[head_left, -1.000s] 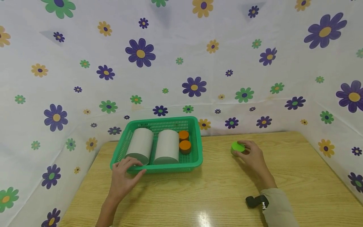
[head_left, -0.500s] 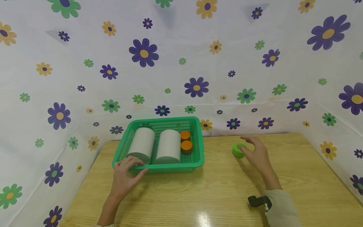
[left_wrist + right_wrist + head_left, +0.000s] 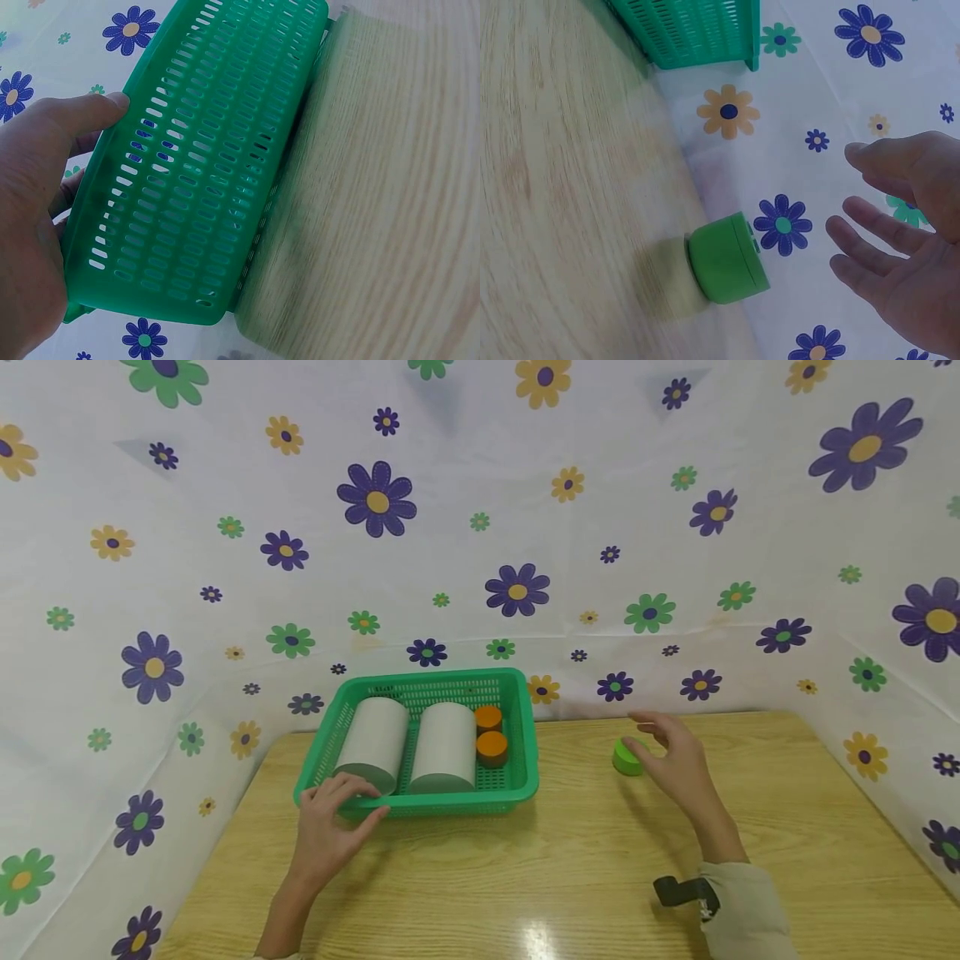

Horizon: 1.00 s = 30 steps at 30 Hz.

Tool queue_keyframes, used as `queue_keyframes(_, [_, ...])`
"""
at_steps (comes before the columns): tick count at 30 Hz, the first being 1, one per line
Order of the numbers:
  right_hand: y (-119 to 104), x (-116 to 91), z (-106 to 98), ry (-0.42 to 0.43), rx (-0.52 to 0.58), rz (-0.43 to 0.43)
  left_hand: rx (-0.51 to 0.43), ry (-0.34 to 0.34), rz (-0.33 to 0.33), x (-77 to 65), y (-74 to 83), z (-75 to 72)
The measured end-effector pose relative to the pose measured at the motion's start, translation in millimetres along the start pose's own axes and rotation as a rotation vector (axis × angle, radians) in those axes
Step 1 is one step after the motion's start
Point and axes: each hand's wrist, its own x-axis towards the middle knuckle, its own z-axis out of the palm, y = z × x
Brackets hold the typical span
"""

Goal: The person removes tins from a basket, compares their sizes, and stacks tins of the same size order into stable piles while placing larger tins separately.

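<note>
The left hand (image 3: 326, 822) reaches forward to the near-left part of the green plastic basket (image 3: 525, 735) and grips its rim, thumb on the outside and fingers curled over the top. The right hand (image 3: 678, 768) hovers by the short green cylinder (image 3: 724, 262), its thumb and fingers parted in a loose curve and grasping nothing; the right wrist view shows a gap between them. A pale sleeve (image 3: 742, 902) covers that forearm, with a black strap (image 3: 678, 892) at the cuff.

The green cylinder sits on the wood-grain table (image 3: 562, 877), well to the right of the basket. It looks smooth, with a seam near its top and a small raised bit on it. Behind hangs a white, flower-printed cloth (image 3: 450, 543), slightly creased.

The basket's walls are pierced with rows of slots. Inside, two thick white cylinders (image 3: 442, 747) lie side by side, their round ends toward the person. Right of them are two squat orange cylinders (image 3: 492, 747), one behind the other.
</note>
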Motion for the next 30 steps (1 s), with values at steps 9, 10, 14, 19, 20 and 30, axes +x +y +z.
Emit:
queue_keyframes(9, [-10.3,0.6,0.5,-0.008,-0.029,-0.051,-0.003,0.001,0.007,-0.5,0.5,1.5])
queue_keyframes(10, [-11.7,1.4,1.1,-0.013,-0.033,-0.060,0.000,0.003,0.007,-0.3,0.6,1.1])
queue_keyframes(14, [-17.4,4.4,4.0,-0.028,-0.031,-0.092,0.010,0.009,0.014,1.2,0.4,-1.0])
queue_keyframes(19, [-23.8,4.8,6.2,-0.032,-0.015,-0.126,0.012,0.011,0.016,0.8,-0.2,-1.8])
queue_keyframes(20, [-25.3,4.4,6.5,-0.034,-0.014,-0.132,0.012,0.011,0.016,0.4,-0.3,-1.7])
queue_keyframes(30, [-36.1,3.5,15.7,-0.048,0.003,-0.205,0.003,0.006,0.017,0.3,0.2,0.3])
